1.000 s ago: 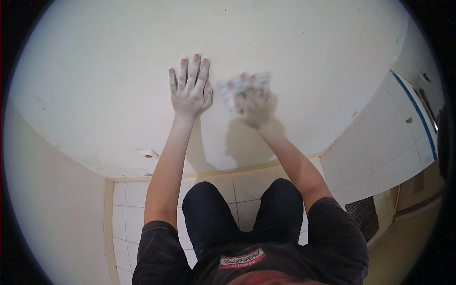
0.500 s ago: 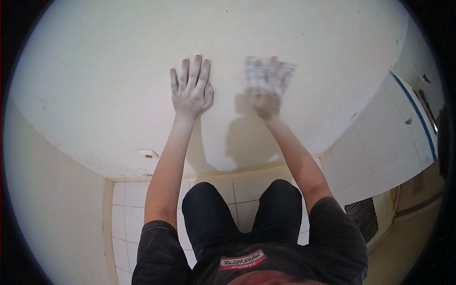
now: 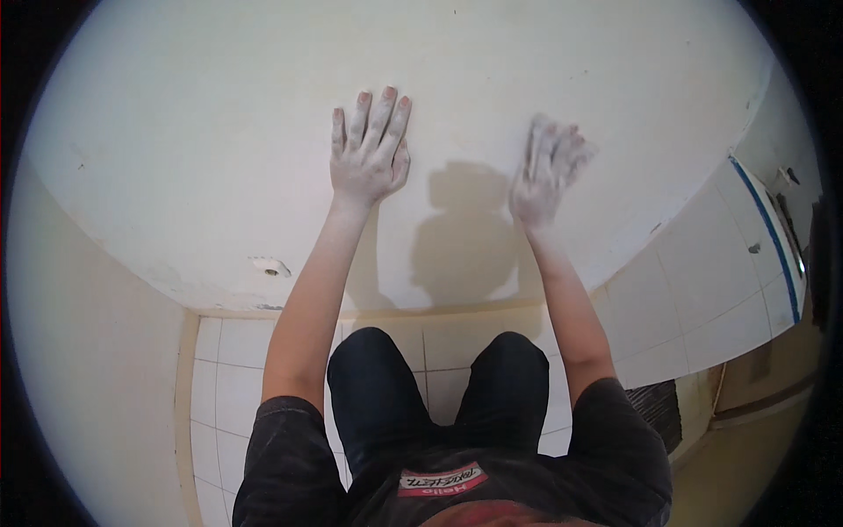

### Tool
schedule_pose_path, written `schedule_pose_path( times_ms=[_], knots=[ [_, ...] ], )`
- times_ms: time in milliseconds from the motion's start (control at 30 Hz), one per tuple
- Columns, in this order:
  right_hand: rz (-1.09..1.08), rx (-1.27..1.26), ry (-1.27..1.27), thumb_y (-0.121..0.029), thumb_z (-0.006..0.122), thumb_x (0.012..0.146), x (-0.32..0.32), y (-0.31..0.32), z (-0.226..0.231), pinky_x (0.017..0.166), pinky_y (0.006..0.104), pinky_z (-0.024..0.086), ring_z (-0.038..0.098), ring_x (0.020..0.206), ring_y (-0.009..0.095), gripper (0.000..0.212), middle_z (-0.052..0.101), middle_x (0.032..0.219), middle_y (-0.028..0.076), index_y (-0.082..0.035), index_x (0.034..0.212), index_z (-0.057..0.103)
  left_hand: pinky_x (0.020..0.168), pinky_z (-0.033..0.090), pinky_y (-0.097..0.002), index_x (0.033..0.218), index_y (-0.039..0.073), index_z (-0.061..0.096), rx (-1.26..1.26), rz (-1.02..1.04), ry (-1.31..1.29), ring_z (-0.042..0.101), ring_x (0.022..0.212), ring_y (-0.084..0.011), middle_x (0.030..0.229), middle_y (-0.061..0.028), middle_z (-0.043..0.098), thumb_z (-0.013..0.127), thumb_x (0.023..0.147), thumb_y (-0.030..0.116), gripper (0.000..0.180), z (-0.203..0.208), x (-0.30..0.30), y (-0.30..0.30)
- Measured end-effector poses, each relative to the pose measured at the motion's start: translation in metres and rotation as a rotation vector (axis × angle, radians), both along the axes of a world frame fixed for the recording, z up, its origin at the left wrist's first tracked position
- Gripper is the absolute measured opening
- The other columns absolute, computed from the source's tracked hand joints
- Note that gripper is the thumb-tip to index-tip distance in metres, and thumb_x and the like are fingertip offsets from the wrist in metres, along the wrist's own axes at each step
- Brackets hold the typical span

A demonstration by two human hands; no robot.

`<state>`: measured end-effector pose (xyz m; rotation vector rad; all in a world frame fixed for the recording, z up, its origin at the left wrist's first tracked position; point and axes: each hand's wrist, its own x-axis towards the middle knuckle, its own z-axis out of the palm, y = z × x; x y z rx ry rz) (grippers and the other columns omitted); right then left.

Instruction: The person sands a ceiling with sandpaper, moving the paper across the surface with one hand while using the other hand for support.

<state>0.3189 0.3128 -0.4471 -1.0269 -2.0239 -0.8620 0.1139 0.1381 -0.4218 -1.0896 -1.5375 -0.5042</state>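
My left hand (image 3: 370, 158), coated in white dust, lies flat on the pale wall (image 3: 457, 53) with its fingers spread upward. To the right, my right hand (image 3: 546, 171), equally dusty and blurred by motion, is at the same wall. It presses a thin printed sheet, apparently sandpaper (image 3: 584, 155), against the surface. Most of that sheet is hidden or smeared now; only a bit shows beside the fingers. Between my hands a shadow falls on the wall.
A broken white wall fitting (image 3: 270, 266) sits low on the left. White floor tiles (image 3: 219, 386) lie below, around my bent knees (image 3: 373, 369). On the right, a tiled side (image 3: 694, 272) has a blue edge strip (image 3: 764, 220). A dark ridged piece (image 3: 659, 408) lies near my right sleeve.
My right hand has swept to the right along the wall, and the sheet, plainly visible before, is now mostly lost behind it. My left hand stays flat; the view has shifted slightly.
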Motion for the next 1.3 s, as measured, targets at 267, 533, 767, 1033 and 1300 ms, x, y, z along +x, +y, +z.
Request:
schedule_pose_path(
  times_ms=[267,533,767,1033,1300],
  knots=[
    [0.842,-0.042,-0.060,-0.044,0.051,0.089,-0.043,-0.022,-0.063,0.115,0.0620,0.013,0.024,0.146,0.036,0.062,0.030,0.158,0.010,-0.027,0.148,0.042,0.121,0.008,-0.0489,0.144,0.017,0.048,0.006,0.005,0.011,0.024,0.147,-0.0261,0.154,-0.0050,0.038,0.045,0.089,0.026,0.056,0.003,-0.005,-0.003],
    [0.445,-0.084,0.135,-0.025,0.049,0.094,-0.003,0.020,-0.047,0.114,0.0632,0.003,0.011,0.149,0.041,0.056,0.022,0.159,0.021,-0.015,0.148,0.040,0.122,0.009,-0.0487,0.146,0.023,0.046,0.014,-0.027,-0.034,0.024,0.147,-0.0231,0.155,0.0013,0.036,0.048,0.088,0.026,0.058,-0.001,-0.003,0.000],
    [0.665,-0.032,0.206,-0.027,0.049,0.095,-0.056,-0.032,-0.027,0.115,0.0613,0.005,0.016,0.147,0.041,0.053,0.024,0.158,0.021,-0.014,0.146,0.045,0.121,0.011,-0.0487,0.145,0.025,0.046,0.023,0.015,-0.016,0.026,0.146,-0.0222,0.154,0.0031,0.037,0.050,0.088,0.026,0.058,-0.003,-0.006,-0.002],
    [0.464,-0.031,0.022,-0.031,0.048,0.095,0.011,0.024,-0.126,0.111,0.0689,0.003,0.015,0.148,0.038,0.052,0.027,0.158,0.018,-0.018,0.145,0.047,0.121,0.011,-0.0487,0.141,0.025,0.051,0.008,-0.057,-0.024,0.027,0.146,-0.0228,0.152,0.0008,0.041,0.051,0.085,0.025,0.056,0.001,-0.004,0.005],
    [0.652,0.031,0.333,-0.024,0.046,0.096,-0.063,-0.022,-0.012,0.115,0.0616,-0.003,0.008,0.150,0.037,0.052,0.026,0.159,0.014,-0.018,0.148,0.043,0.121,0.010,-0.0489,0.144,0.025,0.048,0.002,-0.025,-0.008,0.028,0.145,-0.0227,0.153,0.0011,0.039,0.051,0.086,0.025,0.058,-0.002,-0.010,-0.006]
  ],
)
